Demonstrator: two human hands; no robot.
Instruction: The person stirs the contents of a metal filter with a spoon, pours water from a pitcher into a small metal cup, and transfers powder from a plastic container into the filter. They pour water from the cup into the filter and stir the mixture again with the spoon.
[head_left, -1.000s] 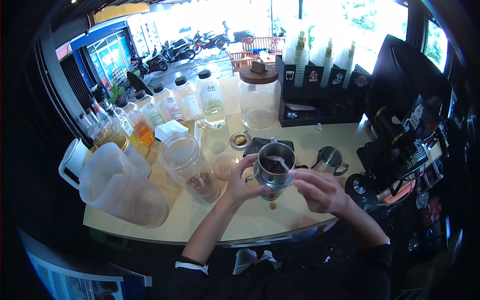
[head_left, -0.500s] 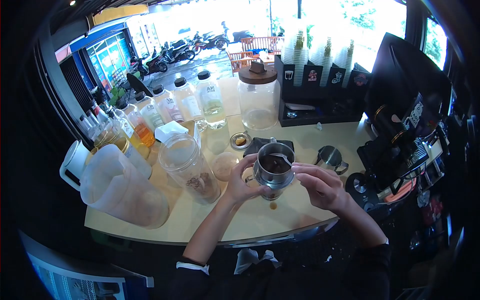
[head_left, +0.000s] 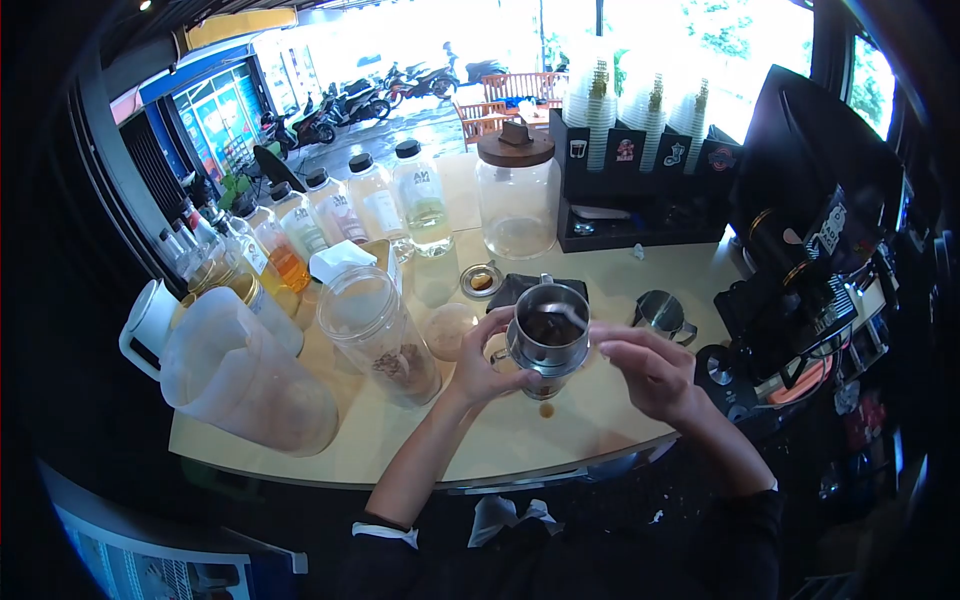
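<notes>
My left hand (head_left: pixel 483 358) grips the side of a steel drip filter cup (head_left: pixel 547 340) that stands on a glass on the cream counter (head_left: pixel 600 420). Dark coffee grounds fill the cup. My right hand (head_left: pixel 645 368) pinches the handle of a small spoon (head_left: pixel 568 315) whose bowl dips into the grounds at the cup's far right. A brown drop lies on the counter just below the cup.
An open plastic jar (head_left: pixel 380 335) with brown powder stands left, a large frosted pitcher (head_left: pixel 245 375) further left. Syrup bottles line the back left. A glass jar with wooden lid (head_left: pixel 517 195), cup dispenser (head_left: pixel 640 150), steel milk jug (head_left: pixel 660 318) and coffee machine (head_left: pixel 810 250) surround.
My right hand has shifted slightly while the spoon moves about inside the filter cup. My left hand keeps its hold on the cup.
</notes>
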